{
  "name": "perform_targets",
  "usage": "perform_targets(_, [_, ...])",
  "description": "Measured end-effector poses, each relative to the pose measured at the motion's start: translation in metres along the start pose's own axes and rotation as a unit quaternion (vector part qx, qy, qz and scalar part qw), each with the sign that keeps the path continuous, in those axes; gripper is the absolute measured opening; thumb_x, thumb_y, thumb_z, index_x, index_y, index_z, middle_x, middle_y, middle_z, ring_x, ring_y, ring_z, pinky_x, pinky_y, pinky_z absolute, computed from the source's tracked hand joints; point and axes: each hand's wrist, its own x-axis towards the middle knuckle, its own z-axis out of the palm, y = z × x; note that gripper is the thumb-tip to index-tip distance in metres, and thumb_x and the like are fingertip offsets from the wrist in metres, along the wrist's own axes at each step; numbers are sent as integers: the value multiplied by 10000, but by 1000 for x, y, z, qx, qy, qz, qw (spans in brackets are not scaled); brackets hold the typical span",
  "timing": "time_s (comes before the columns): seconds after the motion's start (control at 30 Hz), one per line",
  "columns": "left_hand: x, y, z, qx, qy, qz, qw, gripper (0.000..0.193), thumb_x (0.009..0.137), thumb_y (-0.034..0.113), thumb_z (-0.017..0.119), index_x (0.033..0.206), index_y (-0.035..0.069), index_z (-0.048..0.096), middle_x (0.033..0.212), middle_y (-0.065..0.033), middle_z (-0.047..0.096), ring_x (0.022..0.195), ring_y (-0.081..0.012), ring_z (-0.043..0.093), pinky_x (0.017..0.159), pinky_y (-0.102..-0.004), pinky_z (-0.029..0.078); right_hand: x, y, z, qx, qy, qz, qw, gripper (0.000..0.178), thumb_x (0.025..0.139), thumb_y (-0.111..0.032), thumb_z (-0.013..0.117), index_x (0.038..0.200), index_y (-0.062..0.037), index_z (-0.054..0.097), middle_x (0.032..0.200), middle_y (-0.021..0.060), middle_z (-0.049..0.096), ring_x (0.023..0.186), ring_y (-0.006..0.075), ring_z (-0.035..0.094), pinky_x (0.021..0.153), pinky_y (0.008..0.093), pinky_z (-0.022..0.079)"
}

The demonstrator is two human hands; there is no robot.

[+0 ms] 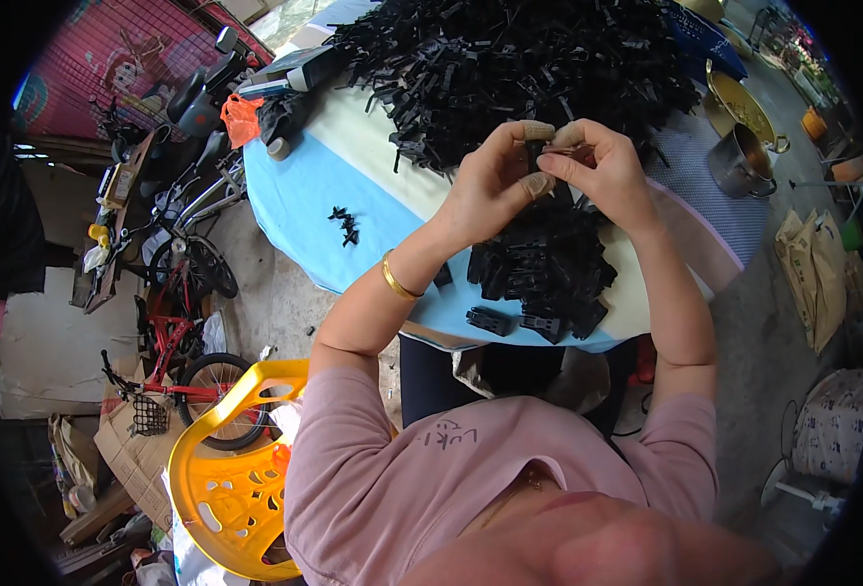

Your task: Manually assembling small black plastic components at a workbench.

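Observation:
Both hands meet above the near part of the table, with beige coverings on some fingertips. My left hand (498,186) is closed, its thumb and fingers pinching a small black plastic piece (535,154). Close against it is my right hand (602,174), its thumb and fingertips pressed together at the same piece; whether a second small part sits in them is hidden. Under my hands lies a heap of black plastic clips (544,264), some lined up near the table edge. Beyond them a much larger pile of loose black plastic parts (519,73) covers the far table.
The round table wears a blue and cream cloth (300,210); a few small black bits (345,226) lie at its left. An orange bag (242,120) sits at the far left edge. Metal pots (741,164) stand right, a yellow chair (226,498) and red bicycle (166,337) left.

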Motion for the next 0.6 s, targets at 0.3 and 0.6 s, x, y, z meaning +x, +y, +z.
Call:
perform_targets(0.3, [1, -2, -6, -76, 45, -11, 996, 336, 823, -27, 553, 1120, 26, 404, 1030, -120, 566, 910, -164, 584, 794, -270, 487, -2, -2, 1, 65, -37, -2, 997, 189, 892, -130, 493, 942, 8, 613, 675, -9, 546, 603, 34, 483, 544, 151, 372])
perform_targets(0.6, [-4, -4, 3, 53, 111, 133, 983, 222, 789, -68, 561, 985, -23, 468, 953, -109, 592, 811, -112, 582, 669, -215, 486, -7, -11, 12, 74, -11, 6, 997, 160, 885, -133, 503, 883, -18, 615, 608, -37, 503, 538, 15, 413, 486, 154, 308])
